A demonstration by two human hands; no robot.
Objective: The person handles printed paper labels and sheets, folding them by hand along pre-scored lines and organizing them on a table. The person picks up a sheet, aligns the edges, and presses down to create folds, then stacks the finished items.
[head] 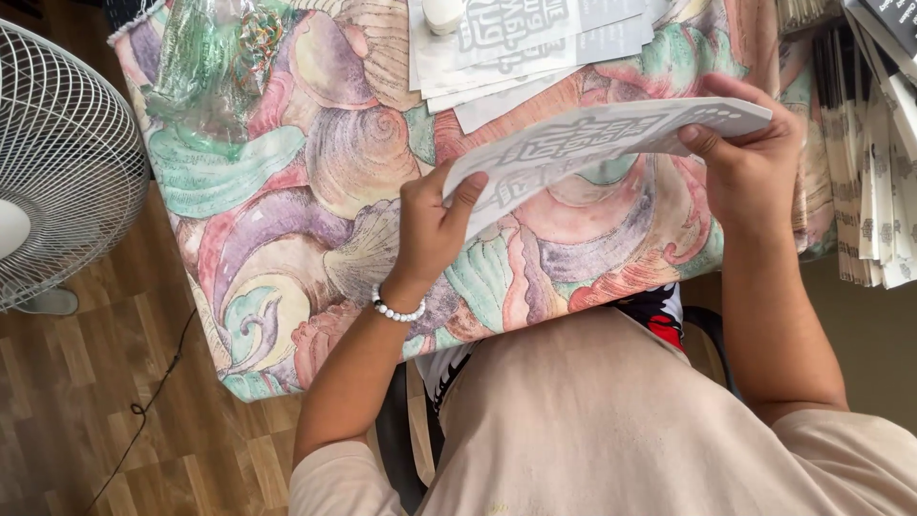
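Both of my hands hold one white paper sheet (583,143) printed with grey patterned shapes, lifted a little above the table. My left hand (430,229) pinches its near left corner, thumb on top; a white bead bracelet (396,309) circles that wrist. My right hand (750,158) grips the sheet's right end, thumb pressed on the upper face. Beyond the held sheet lies a loose stack of similar printed sheets (525,48) at the table's far edge.
The table wears a cloth with a pastel seashell pattern (296,220). A clear plastic bag (205,57) lies at its far left. A white standing fan (57,162) is on the wooden floor at left. More printed sheets (874,162) hang at right.
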